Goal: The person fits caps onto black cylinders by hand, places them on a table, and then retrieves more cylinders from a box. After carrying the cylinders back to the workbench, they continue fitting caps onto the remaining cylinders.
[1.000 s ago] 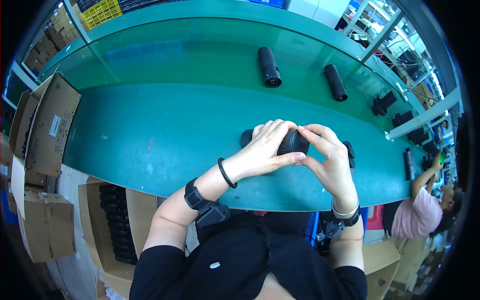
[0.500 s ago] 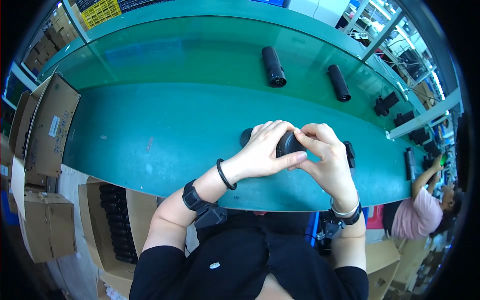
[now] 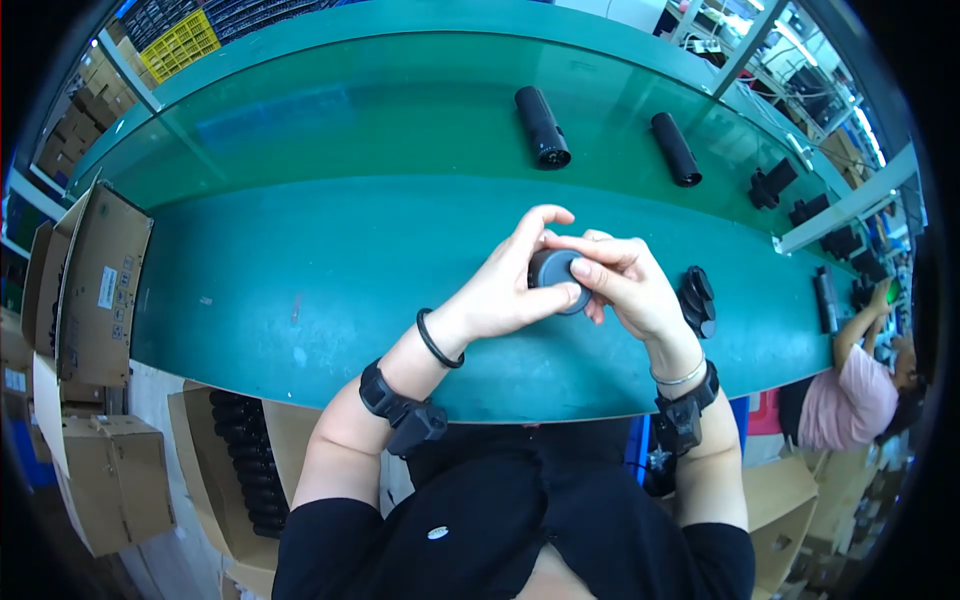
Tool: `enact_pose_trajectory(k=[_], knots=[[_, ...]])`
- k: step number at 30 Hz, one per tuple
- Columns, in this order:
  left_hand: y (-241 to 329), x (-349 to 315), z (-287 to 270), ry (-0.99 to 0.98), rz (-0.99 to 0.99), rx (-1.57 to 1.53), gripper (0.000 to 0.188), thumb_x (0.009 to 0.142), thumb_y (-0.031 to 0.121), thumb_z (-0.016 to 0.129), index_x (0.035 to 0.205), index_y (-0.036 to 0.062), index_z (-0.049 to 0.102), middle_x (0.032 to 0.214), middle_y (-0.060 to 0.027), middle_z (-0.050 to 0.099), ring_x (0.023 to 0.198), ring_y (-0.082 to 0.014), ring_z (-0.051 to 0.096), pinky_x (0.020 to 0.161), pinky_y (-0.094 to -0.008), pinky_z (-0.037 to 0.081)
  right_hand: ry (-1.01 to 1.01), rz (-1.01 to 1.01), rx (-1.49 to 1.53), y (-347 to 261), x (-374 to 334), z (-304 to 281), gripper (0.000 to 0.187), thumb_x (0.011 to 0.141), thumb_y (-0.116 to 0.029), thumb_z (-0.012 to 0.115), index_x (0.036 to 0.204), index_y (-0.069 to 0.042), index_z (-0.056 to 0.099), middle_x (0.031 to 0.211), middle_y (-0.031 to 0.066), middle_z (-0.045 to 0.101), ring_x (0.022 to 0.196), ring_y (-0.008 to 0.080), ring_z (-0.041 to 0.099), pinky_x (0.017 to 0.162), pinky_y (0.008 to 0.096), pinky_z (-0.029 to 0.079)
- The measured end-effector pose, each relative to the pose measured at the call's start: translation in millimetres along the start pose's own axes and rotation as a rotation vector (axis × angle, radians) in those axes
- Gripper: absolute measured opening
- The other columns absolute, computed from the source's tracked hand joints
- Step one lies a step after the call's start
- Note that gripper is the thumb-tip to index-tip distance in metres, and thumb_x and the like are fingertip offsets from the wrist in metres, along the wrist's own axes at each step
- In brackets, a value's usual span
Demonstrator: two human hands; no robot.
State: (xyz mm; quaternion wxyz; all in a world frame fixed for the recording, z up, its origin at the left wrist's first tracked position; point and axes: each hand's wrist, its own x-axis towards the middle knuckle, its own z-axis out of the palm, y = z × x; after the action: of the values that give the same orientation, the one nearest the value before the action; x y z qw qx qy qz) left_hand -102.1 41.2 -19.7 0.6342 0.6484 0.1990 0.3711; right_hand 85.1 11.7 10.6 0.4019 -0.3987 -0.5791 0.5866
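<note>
Above the near half of the green bench, my two hands meet around a black cylinder [image 3: 558, 268]. Its round, flat dark-grey end is turned up toward me, and the rest of its body is hidden behind my fingers. My left hand [image 3: 505, 285] wraps its left side, thumb along the lower rim and one finger raised away. On the other side, my right hand [image 3: 630, 287] presses its thumb onto the flat end while its fingers curl around the edge. A stepped black round part [image 3: 697, 302] lies on the bench just right of my right hand.
Two black tubes, one larger [image 3: 543, 128] and one slimmer [image 3: 676, 150], lie on the bench's far strip. Several black parts [image 3: 771, 184] line the right. Cartons [image 3: 105, 290] stand left; an open box [image 3: 195, 470] holds black pieces. A person in pink [image 3: 850, 400] sits at right.
The cylinder has tipped so that its flat round end faces up at me. Both hands have shifted slightly left, and a finger of my left hand has lifted.
</note>
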Motion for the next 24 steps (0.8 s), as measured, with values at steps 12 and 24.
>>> enact_pose_trajectory(k=[12,24], knots=[[13,-4,-23,0.071,-0.028,-0.041,0.073,0.076,0.013,0.073,0.134,0.0037,0.029,0.109,-0.0115,0.054,0.099,-0.0151,0.055,0.084,-0.0281,0.046,0.011,0.046,0.094,-7,28,21,0.032,0.089,-0.024,0.064,0.110,-0.001,0.066,0.069,0.0033,0.063,0.046,0.0052,0.055,0.041,0.0177,0.044],[15,-37,-52,0.238,0.074,-0.580,0.053,0.085,0.022,0.059,0.133,0.0093,0.037,0.106,-0.0148,0.059,0.103,-0.0244,0.057,0.091,-0.0372,0.046,-0.062,-0.210,-0.467,13,27,35,0.072,0.077,-0.020,0.074,0.140,-0.008,0.041,0.123,0.0081,0.051,0.109,0.0189,0.053,0.094,0.0343,0.043]])
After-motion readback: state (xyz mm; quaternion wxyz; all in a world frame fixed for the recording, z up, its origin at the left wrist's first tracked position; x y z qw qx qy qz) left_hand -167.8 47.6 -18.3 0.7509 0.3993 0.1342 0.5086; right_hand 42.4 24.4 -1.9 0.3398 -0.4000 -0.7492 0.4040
